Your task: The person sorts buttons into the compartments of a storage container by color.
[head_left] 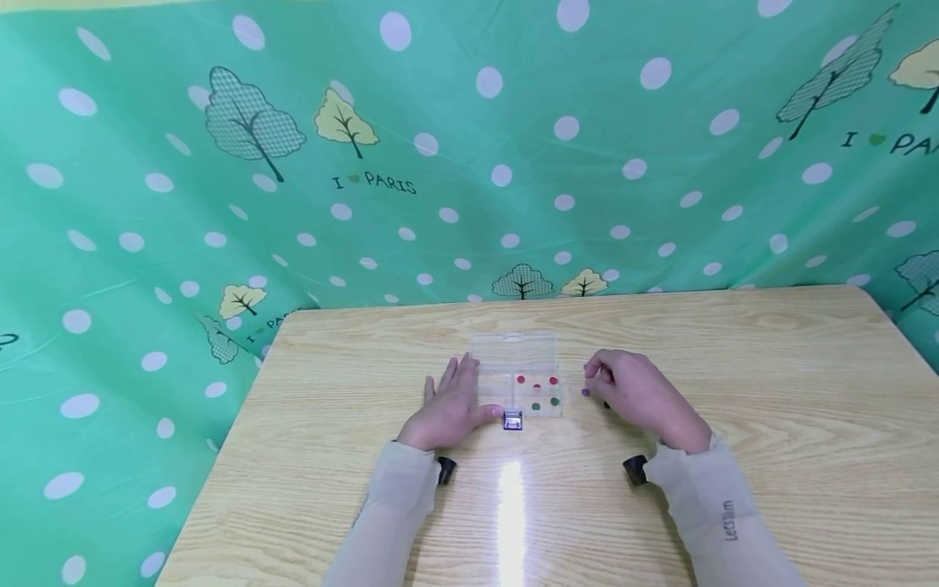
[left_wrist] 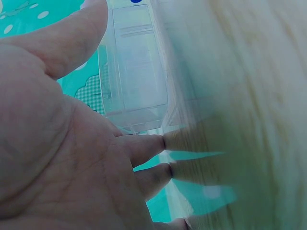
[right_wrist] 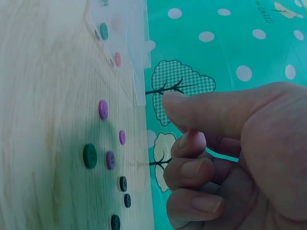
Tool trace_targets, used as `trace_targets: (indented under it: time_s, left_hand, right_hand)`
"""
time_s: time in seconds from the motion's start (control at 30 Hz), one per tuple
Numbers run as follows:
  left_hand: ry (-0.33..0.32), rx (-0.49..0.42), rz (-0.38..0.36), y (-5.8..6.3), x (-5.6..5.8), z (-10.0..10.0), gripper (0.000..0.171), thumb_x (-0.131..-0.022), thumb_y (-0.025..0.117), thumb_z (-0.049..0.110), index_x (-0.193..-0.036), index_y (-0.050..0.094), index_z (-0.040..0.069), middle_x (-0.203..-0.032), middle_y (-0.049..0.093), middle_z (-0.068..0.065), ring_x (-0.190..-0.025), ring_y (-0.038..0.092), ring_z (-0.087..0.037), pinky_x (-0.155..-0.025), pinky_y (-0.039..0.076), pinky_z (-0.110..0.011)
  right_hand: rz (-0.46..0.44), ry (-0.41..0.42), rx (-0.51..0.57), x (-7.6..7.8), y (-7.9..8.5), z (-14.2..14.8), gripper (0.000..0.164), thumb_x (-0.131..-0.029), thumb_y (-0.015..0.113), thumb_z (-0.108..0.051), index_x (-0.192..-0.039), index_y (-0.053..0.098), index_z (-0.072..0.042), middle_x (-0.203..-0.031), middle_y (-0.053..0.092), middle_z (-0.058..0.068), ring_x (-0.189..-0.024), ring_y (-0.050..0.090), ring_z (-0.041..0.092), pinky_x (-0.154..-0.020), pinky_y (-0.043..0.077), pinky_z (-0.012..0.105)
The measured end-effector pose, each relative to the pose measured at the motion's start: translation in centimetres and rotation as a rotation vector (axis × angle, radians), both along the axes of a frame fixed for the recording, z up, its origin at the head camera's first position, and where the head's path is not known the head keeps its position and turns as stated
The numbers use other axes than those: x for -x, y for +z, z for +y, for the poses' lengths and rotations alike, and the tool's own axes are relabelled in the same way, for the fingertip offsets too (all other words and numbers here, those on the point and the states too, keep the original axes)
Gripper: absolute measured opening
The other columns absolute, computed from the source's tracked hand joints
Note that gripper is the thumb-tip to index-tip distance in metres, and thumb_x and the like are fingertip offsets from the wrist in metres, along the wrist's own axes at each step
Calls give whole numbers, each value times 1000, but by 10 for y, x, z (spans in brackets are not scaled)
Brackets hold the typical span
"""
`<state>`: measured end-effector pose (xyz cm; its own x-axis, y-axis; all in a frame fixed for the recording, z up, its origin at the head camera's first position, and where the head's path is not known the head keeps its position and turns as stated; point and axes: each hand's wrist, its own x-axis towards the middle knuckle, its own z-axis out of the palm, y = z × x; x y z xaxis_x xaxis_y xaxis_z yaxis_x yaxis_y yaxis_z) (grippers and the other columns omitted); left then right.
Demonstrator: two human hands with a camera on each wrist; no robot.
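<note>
Sleeves right up front: the left sleeve (head_left: 385, 514) and the right sleeve (head_left: 722, 514) come in over the wooden table (head_left: 792, 408). A black mount pokes out at each wrist, the left mount (head_left: 445, 470) and the right mount (head_left: 635, 470), with a streak of glare (head_left: 511, 522) between. Next up, a small purple-edged piece (head_left: 513, 421) at the near edge of the clear box (head_left: 497, 383); too small to say what it is. And there's the box, mid-table, red buttons (head_left: 521, 379) and green buttons (head_left: 555, 401) in its right-hand part, lid (head_left: 513, 352) open on the far side. Just right of it, loose on the wood: purple buttons (right_wrist: 103, 109), a green button (right_wrist: 89, 156) and black buttons (right_wrist: 123, 183), mostly hidden from the head view by the right hand (head_left: 637, 391). Behind everything hangs the dotted curtain (head_left: 440, 179).

Now the hands! The left hand (head_left: 447, 409) is spread wide, fingers along the box's left side and covering part of it, thumb beside the purple-edged piece. The right hand is over by the loose buttons, fingers curled in, thumb near the index finger; whether it pinches a button, I can't tell.
</note>
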<state>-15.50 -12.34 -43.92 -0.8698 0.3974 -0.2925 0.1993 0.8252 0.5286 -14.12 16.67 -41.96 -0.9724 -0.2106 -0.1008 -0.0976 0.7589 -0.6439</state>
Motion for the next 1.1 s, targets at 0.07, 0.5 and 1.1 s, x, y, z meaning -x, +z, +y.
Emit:
trace_targets:
  time_s: [0.07, 0.5, 1.1]
  left_hand:
    - [1, -3, 0, 0, 0, 0, 92, -98, 59, 50, -160, 13, 0, -169, 0, -12, -154, -7, -32, -118, -7, -62]
    - [-1, 9, 6, 0, 1, 1, 92, -98, 59, 50, -160, 12, 1, -168, 0, -12, -154, -7, -33, -118, -8, -62]
    - [10, 5, 4, 0, 0, 1, 91, -98, 60, 48, -160, 14, 0, -168, 1, -13, -154, -6, -33, -118, -7, -63]
  right_hand:
    - [-6, 7, 3, 0, 0, 2, 5, -97, 64, -7, -100, 67, -4, -76, 56, 2, -64, 46, 16, -56, 39, 27]
    - [-3, 40, -20, 2, -4, 15, 4, -94, 68, -11, -91, 67, -9, -68, 48, 0, -64, 45, 16, -60, 38, 30]
    - [-95, 63, -36, 2, -5, 21, 5, -88, 73, -8, -90, 69, -10, -69, 49, 2, -65, 46, 18, -61, 39, 32]
